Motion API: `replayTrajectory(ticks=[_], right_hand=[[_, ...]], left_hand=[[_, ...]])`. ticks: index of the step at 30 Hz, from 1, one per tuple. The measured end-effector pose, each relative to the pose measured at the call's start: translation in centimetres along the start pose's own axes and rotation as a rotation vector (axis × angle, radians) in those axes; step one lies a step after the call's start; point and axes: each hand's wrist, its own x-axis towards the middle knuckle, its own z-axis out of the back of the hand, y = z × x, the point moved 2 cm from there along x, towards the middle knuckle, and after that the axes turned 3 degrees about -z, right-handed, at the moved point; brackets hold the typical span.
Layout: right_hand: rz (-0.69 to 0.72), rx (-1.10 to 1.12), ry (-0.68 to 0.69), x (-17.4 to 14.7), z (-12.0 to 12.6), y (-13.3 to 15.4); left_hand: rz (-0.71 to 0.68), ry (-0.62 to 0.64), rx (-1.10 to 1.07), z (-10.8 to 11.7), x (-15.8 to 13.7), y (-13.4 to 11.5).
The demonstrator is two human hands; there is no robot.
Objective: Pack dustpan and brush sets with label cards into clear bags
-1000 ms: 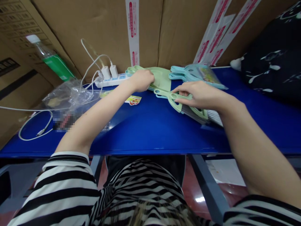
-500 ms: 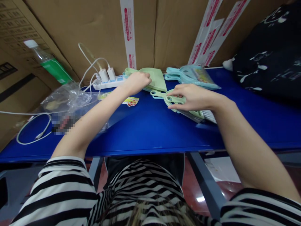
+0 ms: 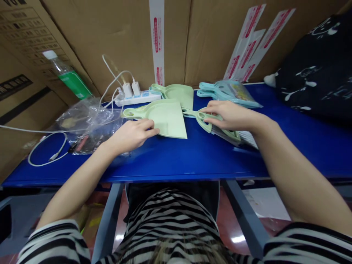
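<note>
My left hand (image 3: 136, 134) pinches the near side edge of a pale green dustpan (image 3: 167, 116), its handle pointing left. Behind it lies another green dustpan (image 3: 184, 92), with a light blue handle showing beneath. My right hand (image 3: 227, 114) is closed over a green hand brush (image 3: 202, 116) with white bristles, which rests on the blue table; more than one green handle shows there, and my fingers partly hide them. Farther back, beyond my right hand, blue dustpans (image 3: 231, 91) lie stacked, partly in clear plastic with a printed card.
A white power strip (image 3: 141, 97) with chargers and cables stands along the cardboard at the back. Crumpled clear plastic bags (image 3: 90, 123) and a green-labelled bottle (image 3: 70, 80) are on the left. A black patterned bag (image 3: 316, 69) occupies the back right. The blue table (image 3: 165, 165) ends near my body.
My left hand has come toward me and left, bringing one green dustpan off the rear one to the front. My right hand stays on the brush.
</note>
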Motion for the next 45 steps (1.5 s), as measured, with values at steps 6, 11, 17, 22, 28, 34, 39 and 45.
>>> replayTrajectory(ticks=[6,11,17,22,28,34,39,45], right_hand=[[-0.034,-0.013,-0.030,0.1,0.4,0.4],[-0.044,-0.011,-0.061,0.3,0.1,0.3],[-0.048,0.003,-0.080,0.4,0.3,0.7],[-0.043,-0.007,-0.091,0.4,0.0,0.6],[-0.062,-0.015,-0.110,0.6,-0.8,-0.1],[-0.050,-0.022,-0.136,0.5,-1.0,-0.1],[-0.010,-0.037,-0.137,0.5,-0.6,0.8],[0.103,-0.099,-0.060,1.5,-0.3,3.8]], left_hand=[[-0.028,0.043,-0.122,0.6,0.4,-0.8],[-0.062,0.041,-0.211,0.8,0.2,-1.2],[-0.092,0.020,-0.370,1.1,-0.1,-1.3],[-0.098,0.074,-0.430,1.2,-0.1,-1.4],[-0.104,0.091,-0.490,1.6,-0.2,-1.4],[-0.144,0.134,-0.517,1.4,-0.1,-1.6],[-0.157,0.177,-0.514,0.9,0.0,-1.9],[-0.176,0.183,-0.554,0.6,0.2,-2.1]])
